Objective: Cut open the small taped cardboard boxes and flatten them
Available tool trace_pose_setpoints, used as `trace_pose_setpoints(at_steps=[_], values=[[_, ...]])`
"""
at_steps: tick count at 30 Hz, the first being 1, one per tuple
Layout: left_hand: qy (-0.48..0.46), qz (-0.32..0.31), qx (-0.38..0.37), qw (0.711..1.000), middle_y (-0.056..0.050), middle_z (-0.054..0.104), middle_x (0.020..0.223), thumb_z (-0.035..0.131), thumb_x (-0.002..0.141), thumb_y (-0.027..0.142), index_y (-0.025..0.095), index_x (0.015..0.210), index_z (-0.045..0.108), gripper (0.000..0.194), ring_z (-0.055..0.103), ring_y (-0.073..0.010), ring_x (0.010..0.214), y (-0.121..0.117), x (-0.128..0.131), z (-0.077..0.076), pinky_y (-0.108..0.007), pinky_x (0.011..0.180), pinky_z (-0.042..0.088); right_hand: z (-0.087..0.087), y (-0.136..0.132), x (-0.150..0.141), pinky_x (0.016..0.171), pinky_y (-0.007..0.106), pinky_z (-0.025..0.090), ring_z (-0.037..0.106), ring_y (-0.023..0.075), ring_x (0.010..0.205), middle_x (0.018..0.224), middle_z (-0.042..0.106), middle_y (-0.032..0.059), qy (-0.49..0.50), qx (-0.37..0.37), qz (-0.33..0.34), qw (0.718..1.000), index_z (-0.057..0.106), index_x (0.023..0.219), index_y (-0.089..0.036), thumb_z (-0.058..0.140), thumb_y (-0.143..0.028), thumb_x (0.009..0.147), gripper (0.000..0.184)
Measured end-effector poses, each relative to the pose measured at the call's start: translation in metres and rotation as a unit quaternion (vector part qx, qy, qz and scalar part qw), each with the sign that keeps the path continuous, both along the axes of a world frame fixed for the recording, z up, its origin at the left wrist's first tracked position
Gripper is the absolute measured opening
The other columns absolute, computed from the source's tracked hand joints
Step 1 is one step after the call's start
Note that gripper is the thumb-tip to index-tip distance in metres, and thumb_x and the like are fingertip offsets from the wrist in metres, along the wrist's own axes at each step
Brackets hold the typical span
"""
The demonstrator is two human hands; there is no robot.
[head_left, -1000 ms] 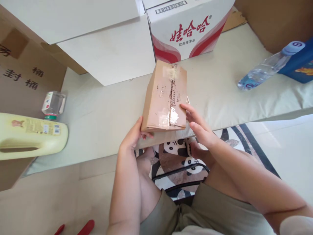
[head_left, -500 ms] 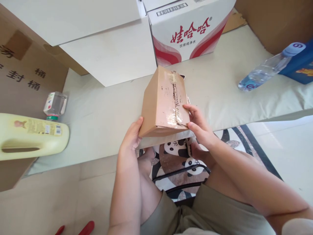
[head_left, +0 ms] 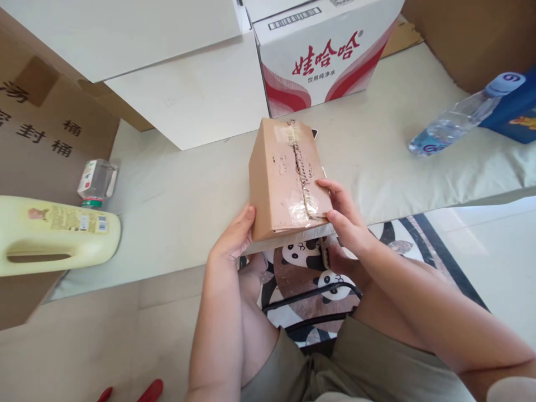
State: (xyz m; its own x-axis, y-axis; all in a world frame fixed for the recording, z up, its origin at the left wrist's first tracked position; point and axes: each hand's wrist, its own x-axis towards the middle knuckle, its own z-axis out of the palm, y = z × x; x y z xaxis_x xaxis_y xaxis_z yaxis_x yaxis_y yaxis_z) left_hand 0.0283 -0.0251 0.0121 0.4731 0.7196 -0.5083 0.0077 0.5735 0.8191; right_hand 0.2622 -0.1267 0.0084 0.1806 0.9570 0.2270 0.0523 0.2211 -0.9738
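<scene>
A small brown cardboard box (head_left: pixel 288 173) is held between my two hands near the front edge of the cloth-covered surface (head_left: pixel 184 212). A strip of worn, shiny tape runs along the seam of its upward face. My left hand (head_left: pixel 235 231) grips the lower left side, thumb on the edge and the other fingers mostly hidden beneath. My right hand (head_left: pixel 345 218) holds the lower right corner, its thumb and index finger showing on the taped face. Part of a small dark item (head_left: pixel 315 133) peeks out behind the box; I cannot make out what it is.
White cartons (head_left: pixel 201 89) and a red-and-white water carton (head_left: pixel 318 67) stand at the back. A yellow jug (head_left: pixel 96 237) and a clear jar (head_left: pixel 99 181) lie left, beside a large brown carton (head_left: pixel 42 134). A water bottle (head_left: pixel 464 117) lies right. Below is a panda-patterned mat (head_left: pixel 305 257).
Both hands have turned the box slightly, so its taped face shows more and its left side less. The box's lower end has shifted a little right. The grip is unchanged.
</scene>
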Motion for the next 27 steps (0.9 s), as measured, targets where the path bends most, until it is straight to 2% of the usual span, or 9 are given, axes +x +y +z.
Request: trace_pose_setpoints(at_steps=[4,7,10,12,14,16,19,22,27], values=[[-0.018,-0.053,-0.012,0.998,-0.012,0.061,0.148,0.081,0.072,0.063,0.026,0.143,0.053,0.085,0.069,-0.0255,0.119,-0.001,-0.003,-0.001,-0.034,0.092,0.059,-0.007,0.000,0.002,0.119,0.049,0.041,0.050,0.0300,0.139,0.144,0.055,0.0069,0.012,0.024,-0.014,1.000,0.048,0.137,-0.031,0.050,-0.064,0.094,0.054],[0.028,-0.138,-0.017,0.990,-0.012,0.076,0.120,0.082,0.070,0.064,0.025,0.144,0.049,0.090,0.076,-0.0219,0.091,0.001,-0.005,-0.002,-0.030,0.071,0.059,-0.011,-0.002,0.003,0.119,0.051,0.041,0.051,0.0308,0.138,0.144,0.054,0.0066,0.021,0.020,-0.019,0.999,0.050,0.136,-0.032,0.048,-0.063,0.094,0.053],[0.122,-0.239,0.008,0.963,-0.009,0.078,0.086,0.077,0.075,0.064,0.020,0.126,0.061,0.070,0.072,-0.0189,0.065,0.004,-0.005,-0.002,-0.022,0.048,0.043,-0.011,-0.004,0.005,0.116,0.053,0.042,0.051,0.0325,0.137,0.145,0.053,0.0076,0.015,-0.005,-0.033,0.999,0.052,0.132,-0.031,0.047,-0.064,0.093,0.051],[0.181,-0.256,0.043,0.948,-0.008,0.076,0.078,0.077,0.075,0.061,0.017,0.107,0.068,0.055,0.069,-0.0172,0.059,0.006,-0.005,-0.003,-0.021,0.045,0.035,-0.006,-0.005,0.005,0.117,0.054,0.040,0.048,0.0335,0.140,0.146,0.052,0.0079,0.006,-0.015,-0.030,0.999,0.053,0.129,-0.030,0.049,-0.064,0.092,0.050],[0.218,-0.177,0.093,0.955,-0.008,0.074,0.079,0.079,0.074,0.059,0.016,0.097,0.069,0.050,0.067,-0.0167,0.061,0.008,-0.007,-0.005,-0.023,0.049,0.039,0.000,-0.005,0.005,0.120,0.054,0.036,0.042,0.0339,0.146,0.149,0.050,0.0079,-0.014,-0.017,-0.006,1.000,0.055,0.127,-0.031,0.053,-0.064,0.091,0.049],[0.204,-0.012,0.174,0.963,-0.008,0.074,0.092,0.076,0.075,0.061,0.018,0.100,0.067,0.050,0.069,-0.0191,0.075,0.010,-0.009,-0.010,-0.027,0.059,0.049,0.004,-0.005,0.005,0.122,0.054,0.032,0.038,0.0336,0.149,0.151,0.049,0.0079,-0.037,-0.013,0.043,0.998,0.056,0.128,-0.031,0.056,-0.063,0.091,0.048],[0.066,0.193,0.313,0.928,-0.010,0.066,0.126,0.064,0.080,0.073,0.026,0.120,0.060,0.063,0.066,-0.0241,0.111,0.012,-0.009,-0.016,-0.035,0.086,0.054,0.007,-0.006,0.001,0.121,0.054,0.033,0.039,0.0329,0.149,0.154,0.046,0.0074,-0.042,-0.012,0.119,0.992,0.056,0.129,-0.034,0.057,-0.058,0.093,0.044],[-0.054,0.213,0.375,0.901,-0.008,0.062,0.129,0.067,0.077,0.075,0.031,0.129,0.054,0.069,0.065,-0.0244,0.113,0.014,-0.004,-0.017,-0.036,0.091,0.053,0.005,-0.006,-0.004,0.121,0.054,0.033,0.039,0.0322,0.148,0.155,0.045,0.0063,-0.027,-0.007,0.145,0.989,0.057,0.131,-0.036,0.058,-0.054,0.094,0.041],[-0.103,0.192,0.357,0.908,-0.004,0.064,0.109,0.077,0.076,0.057,0.029,0.120,0.056,0.056,0.065,-0.0192,0.090,0.015,0.003,-0.012,-0.030,0.076,0.052,0.005,-0.006,-0.009,0.122,0.053,0.030,0.036,0.0307,0.150,0.153,0.048,0.0033,-0.007,-0.005,0.142,0.990,0.058,0.128,-0.037,0.057,-0.048,0.095,0.035]])
